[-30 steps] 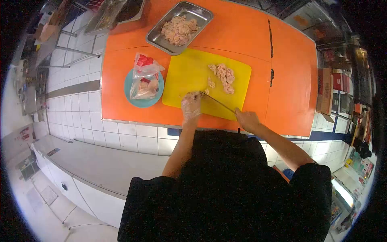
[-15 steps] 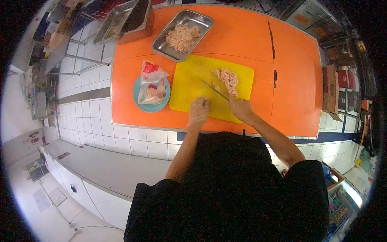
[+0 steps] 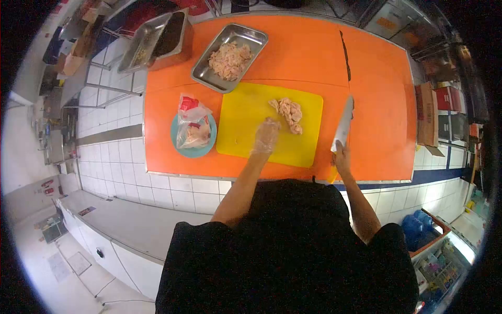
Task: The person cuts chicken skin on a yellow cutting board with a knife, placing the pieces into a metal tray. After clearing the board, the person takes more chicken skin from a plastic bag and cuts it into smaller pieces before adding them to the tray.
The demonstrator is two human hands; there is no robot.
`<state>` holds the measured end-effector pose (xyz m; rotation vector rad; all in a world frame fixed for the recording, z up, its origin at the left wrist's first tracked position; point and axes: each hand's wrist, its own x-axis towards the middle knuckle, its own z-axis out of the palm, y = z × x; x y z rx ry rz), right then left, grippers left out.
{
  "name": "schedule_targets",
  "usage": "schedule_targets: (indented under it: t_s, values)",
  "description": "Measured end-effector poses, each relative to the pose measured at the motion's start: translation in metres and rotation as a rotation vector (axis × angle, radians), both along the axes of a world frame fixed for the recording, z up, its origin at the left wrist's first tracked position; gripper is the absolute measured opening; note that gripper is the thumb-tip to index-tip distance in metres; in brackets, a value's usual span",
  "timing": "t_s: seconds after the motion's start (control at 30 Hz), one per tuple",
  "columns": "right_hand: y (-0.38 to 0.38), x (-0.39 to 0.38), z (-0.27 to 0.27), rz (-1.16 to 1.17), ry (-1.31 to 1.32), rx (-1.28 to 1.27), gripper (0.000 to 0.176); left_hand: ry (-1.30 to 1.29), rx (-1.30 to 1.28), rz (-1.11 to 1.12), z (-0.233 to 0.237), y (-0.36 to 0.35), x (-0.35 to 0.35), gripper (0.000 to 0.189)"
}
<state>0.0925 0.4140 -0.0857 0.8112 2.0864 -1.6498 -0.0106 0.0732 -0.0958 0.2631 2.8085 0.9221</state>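
My right hand [image 3: 341,159] grips a large knife [image 3: 343,124] with a wide blade and a yellow handle, off the right side of the yellow cutting board [image 3: 240,112]. The blade points away from me over the orange table. My left hand [image 3: 266,136], in a clear plastic glove, is over the middle of the board, just left of a heap of pale raw meat pieces [image 3: 290,112]. Its fingers are blurred, so I cannot make out whether they hold anything.
A metal tray [image 3: 201,73] with cut meat sits behind the board. To the left, a blue plate [image 3: 180,150] bears a plastic bag [image 3: 191,112] with meat inside. A deeper metal pan [image 3: 172,52] stands at the table's [image 3: 384,104] far left corner.
My right hand has carried the knife off the board to the right, turning its blade away from me. My left hand has moved forward and slightly right, towards the meat heap.
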Motion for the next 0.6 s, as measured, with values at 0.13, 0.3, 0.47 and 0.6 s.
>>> schedule_targets:
  t_s: [0.13, 0.3, 0.47, 0.6]
  values:
    - [0.007, -0.004, 0.005, -0.307, 0.202, -0.246, 0.033, -0.058, 0.115, 0.077, 0.056, -0.018, 0.001, 0.019]
    - [0.013, -0.007, -0.009, -0.284, 0.167, -0.236, 0.038, -0.217, 0.662, 0.359, 0.167, -0.047, -0.046, 0.022]
    - [0.004, -0.012, 0.006, -0.33, 0.153, -0.205, 0.038, -0.078, 0.613, 0.425, 0.271, -0.076, -0.127, 0.039]
    - [0.007, -0.009, 0.012, -0.222, 0.245, -0.264, 0.039, -0.035, 0.046, 0.117, 0.251, -0.081, -0.156, 0.043]
